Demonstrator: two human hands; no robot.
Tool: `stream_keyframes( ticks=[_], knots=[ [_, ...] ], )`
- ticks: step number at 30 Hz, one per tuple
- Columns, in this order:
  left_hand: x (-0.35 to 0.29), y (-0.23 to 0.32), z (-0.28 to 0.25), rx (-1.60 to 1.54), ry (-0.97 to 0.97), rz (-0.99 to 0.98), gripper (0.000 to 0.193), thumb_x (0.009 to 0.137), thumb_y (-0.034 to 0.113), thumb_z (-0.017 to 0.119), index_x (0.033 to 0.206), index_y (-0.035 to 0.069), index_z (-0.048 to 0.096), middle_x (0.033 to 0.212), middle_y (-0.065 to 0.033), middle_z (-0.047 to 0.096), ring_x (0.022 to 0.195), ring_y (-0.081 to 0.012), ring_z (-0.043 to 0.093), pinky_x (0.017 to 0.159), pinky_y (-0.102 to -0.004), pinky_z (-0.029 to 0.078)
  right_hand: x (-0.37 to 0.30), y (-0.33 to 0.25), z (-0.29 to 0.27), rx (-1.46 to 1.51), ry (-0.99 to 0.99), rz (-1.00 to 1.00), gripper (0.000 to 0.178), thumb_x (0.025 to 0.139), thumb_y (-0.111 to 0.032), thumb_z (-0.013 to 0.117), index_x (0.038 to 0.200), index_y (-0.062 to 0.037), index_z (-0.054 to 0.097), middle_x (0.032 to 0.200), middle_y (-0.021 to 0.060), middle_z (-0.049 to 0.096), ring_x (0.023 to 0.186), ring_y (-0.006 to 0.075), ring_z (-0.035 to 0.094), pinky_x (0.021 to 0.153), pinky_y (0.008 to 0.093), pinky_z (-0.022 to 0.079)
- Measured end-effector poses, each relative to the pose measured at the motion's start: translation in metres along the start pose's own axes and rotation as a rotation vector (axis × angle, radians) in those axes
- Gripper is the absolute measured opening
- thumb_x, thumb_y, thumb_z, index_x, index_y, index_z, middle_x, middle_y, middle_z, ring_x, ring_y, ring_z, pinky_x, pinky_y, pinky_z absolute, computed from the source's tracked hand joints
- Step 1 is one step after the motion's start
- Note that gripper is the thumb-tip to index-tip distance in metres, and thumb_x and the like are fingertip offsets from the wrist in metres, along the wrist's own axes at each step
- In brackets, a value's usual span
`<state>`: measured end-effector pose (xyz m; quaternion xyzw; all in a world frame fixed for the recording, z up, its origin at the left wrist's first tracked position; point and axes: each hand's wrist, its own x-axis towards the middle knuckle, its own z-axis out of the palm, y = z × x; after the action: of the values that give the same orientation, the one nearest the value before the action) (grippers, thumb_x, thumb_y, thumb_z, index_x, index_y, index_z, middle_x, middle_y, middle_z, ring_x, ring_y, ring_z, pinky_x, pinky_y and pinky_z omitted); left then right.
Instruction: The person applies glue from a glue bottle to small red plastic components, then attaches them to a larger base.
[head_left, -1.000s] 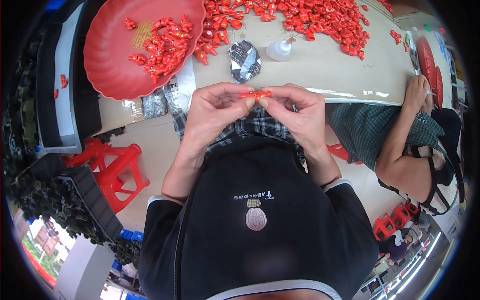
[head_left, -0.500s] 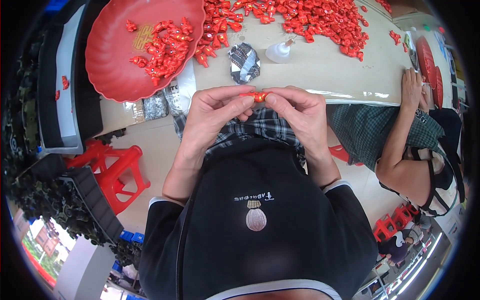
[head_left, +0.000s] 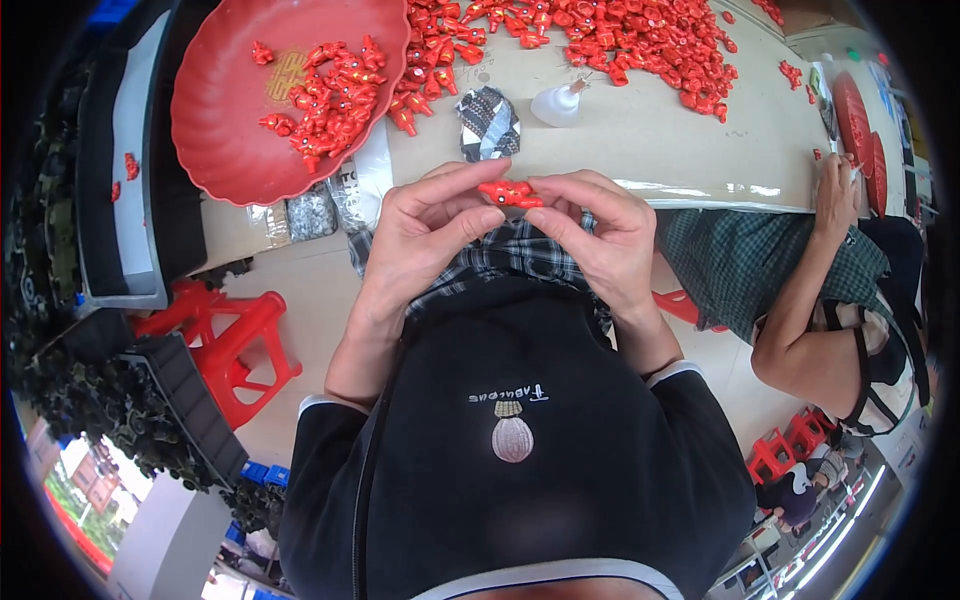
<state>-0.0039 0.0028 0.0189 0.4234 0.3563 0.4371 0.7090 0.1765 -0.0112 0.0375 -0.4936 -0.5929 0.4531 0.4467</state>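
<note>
A red figure (head_left: 512, 193) is held before the desk (head_left: 700, 145) by the pinched fingers of the left hand (head_left: 425, 222) and right hand (head_left: 602, 222), seemingly mid-handling, while a batch (head_left: 340, 95) is gathered in the tray (head_left: 220, 140) and a larger heap (head_left: 650, 45) is spread beyond, finished ones being indistinguishable.

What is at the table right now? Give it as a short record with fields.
Right hand: pinching the right end of a small red figure
Left hand: around the figure's left end; firm grip not clear
Tray: red, scalloped, upper left, with red figures heaped inside
Table: loose red pieces toward the far side; patterned bundle left of white bottle
Co-worker: hand near the table's right end
</note>
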Motion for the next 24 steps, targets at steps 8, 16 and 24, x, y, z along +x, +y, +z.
stream_keyframes(
  ticks=[8,16,24],
  knots=[
    [-0.0002,-0.0016,0.0028,0.102,0.040,0.146,0.029,0.078,-0.002,0.060,0.106,0.000,0.059,0.095,-0.0068,0.058,0.079,-0.0090,0.056,0.060,-0.0192,0.045,-0.0004,0.0004,0.0041,-0.063,0.016,-0.160,0.028,0.066,0.002,0.070,0.093,0.0001,0.063,0.076,0.0060,0.061,0.064,0.0098,0.053,0.054,0.0205,0.040],
    [-0.0004,0.0002,-0.0009,0.097,0.046,0.115,0.022,0.075,-0.005,0.061,0.097,-0.003,0.062,0.085,-0.0077,0.059,0.070,-0.0096,0.056,0.059,-0.0197,0.045,0.0017,0.0001,0.0026,-0.144,0.011,-0.222,0.024,0.066,-0.001,0.070,0.089,0.0004,0.065,0.076,0.0101,0.063,0.066,0.0170,0.059,0.059,0.0258,0.046],
    [-0.0001,0.0020,0.0000,0.172,0.055,0.124,0.019,0.076,-0.004,0.060,0.095,-0.003,0.062,0.082,-0.0078,0.059,0.069,-0.0094,0.055,0.058,-0.0194,0.045,0.0026,0.0018,0.0035,-0.153,0.022,-0.280,0.022,0.064,0.000,0.070,0.086,0.0007,0.065,0.075,0.0108,0.064,0.066,0.0196,0.060,0.059,0.0273,0.046]
  ],
)
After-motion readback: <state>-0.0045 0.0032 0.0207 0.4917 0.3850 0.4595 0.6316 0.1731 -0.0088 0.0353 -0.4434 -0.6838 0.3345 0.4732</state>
